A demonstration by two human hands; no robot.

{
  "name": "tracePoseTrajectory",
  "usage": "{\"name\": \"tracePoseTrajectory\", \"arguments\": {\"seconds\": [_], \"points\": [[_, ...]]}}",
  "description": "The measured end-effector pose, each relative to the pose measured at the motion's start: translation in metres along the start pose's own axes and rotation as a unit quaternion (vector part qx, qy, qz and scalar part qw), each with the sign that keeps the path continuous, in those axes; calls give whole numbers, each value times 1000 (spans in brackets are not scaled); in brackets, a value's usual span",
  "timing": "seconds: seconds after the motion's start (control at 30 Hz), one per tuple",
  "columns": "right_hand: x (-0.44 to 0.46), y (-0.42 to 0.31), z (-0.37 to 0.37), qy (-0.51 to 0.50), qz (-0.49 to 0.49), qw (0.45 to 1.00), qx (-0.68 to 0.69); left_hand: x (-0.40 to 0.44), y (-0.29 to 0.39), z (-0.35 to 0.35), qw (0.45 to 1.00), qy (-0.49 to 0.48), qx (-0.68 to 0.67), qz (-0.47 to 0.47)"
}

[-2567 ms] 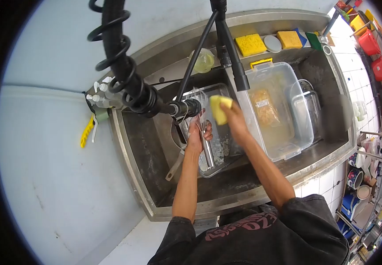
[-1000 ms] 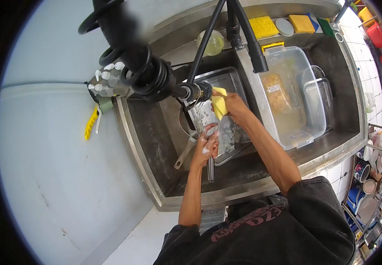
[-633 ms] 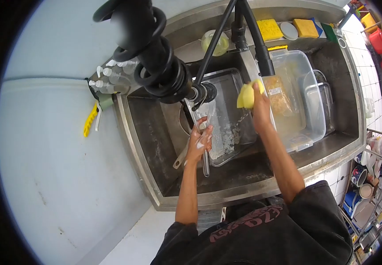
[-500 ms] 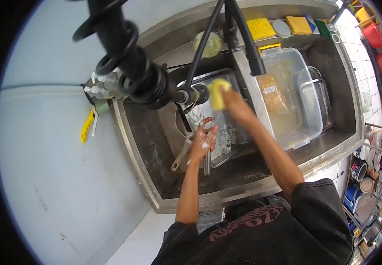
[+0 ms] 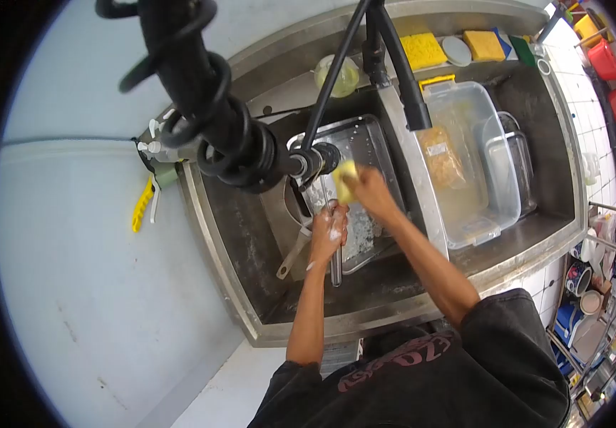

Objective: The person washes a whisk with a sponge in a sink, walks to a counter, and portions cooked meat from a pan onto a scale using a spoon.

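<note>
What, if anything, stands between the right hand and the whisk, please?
Only the yellow sponge that the right hand holds; the left hand grips the whisk. The black tap nozzle hangs nearby, not between.

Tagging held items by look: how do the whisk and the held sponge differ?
Look: the whisk has a shiny silver handle; the sponge is pale yellow.
Shape: the whisk is long and slim, the sponge short and blocky.
Hold: the whisk is in the left hand, the sponge in the right hand.
Shared: both are held over the left basin.
</note>
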State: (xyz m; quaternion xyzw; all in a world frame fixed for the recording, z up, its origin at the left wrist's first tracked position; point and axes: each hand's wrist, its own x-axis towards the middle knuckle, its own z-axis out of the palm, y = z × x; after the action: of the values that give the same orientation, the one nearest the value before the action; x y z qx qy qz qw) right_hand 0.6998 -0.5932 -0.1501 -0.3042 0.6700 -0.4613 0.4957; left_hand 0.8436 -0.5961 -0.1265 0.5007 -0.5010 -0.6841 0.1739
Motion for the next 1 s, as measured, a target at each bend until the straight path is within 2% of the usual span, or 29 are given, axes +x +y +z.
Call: {"name": "tracePoseTrajectory", "arguments": {"seconds": [0.03,0.07,0.17,0.2,0.3,0.43,0.47,0.57,0.6,0.63,0.73,0.8,0.9,0.97,1.0], "points": [[-8,15,8,-30,20,999,30,3,-6,-3,1000,8,7,5],[-16,26,19,-5,25,992,124,3,-10,-5,1000,3,1,17],[-2,20,8,-49,89,994,37,3,-16,1,999,32,4,41],[-2,-10,1,-27,78,997,5,4,-3,3,999,34,6,33],[26,-13,-6,77,31,997,5,3,16,15,995,49,89,17],[15,9,11,84,57,990,100,16,-17,2,984,66,147,78],[3,15,19,74,80,992,67,16,-18,1,980,76,158,92],[-22,-8,22,78,25,996,-20,23,-8,6,977,93,151,116],[-19,-11,18,46,-1,996,-77,22,-6,4,979,93,145,113],[-20,-10,22,57,-3,997,-58,14,-5,1,980,93,141,101],[8,-16,19,122,-33,992,-11,6,12,12,996,70,40,26],[18,-15,19,102,11,994,43,4,12,13,997,53,-50,-36],[12,-9,16,56,79,982,159,7,14,7,990,29,-116,-71],[-3,-4,23,30,158,957,240,9,9,1,976,19,-198,-92],[-14,-7,29,23,164,932,323,12,10,-1,965,16,-241,-104]]}}
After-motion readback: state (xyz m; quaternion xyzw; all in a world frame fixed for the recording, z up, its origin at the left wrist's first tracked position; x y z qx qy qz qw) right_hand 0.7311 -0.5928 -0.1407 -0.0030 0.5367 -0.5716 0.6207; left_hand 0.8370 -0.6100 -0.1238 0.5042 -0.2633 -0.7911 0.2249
